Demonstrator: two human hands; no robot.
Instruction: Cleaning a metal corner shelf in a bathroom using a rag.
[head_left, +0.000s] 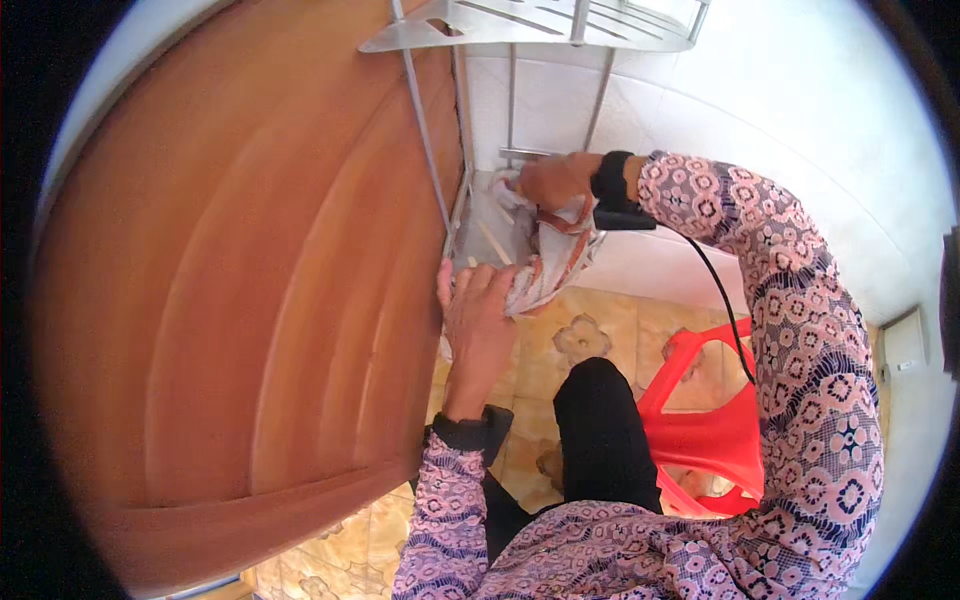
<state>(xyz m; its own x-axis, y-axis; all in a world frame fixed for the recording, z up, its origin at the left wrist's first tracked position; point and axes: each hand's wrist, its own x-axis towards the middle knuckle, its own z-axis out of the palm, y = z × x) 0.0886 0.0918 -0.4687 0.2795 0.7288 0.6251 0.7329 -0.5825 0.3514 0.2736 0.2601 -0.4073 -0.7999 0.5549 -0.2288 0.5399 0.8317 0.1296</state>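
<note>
A metal corner rack stands between a brown door panel and a white wall, and its slotted lower shelf (491, 234) is in front of me. My right hand (559, 180) is closed on a white cloth with orange-brown stripes (559, 259) at the back of this shelf. The cloth drapes over the shelf's right side and hangs past its edge. My left hand (478, 315) is at the shelf's front edge with its fingers curled over the rim, touching the cloth's near end. Part of that rim is hidden under the fingers.
The rack's upper shelf (540, 22) juts out above my hands. Close on the left is the brown panel (247, 285); the white wall (750, 97) is on the right. A red plastic stool (701, 427) stands beside my leg on the patterned tile floor (600, 322). A black cable (720, 289) hangs from my right wrist.
</note>
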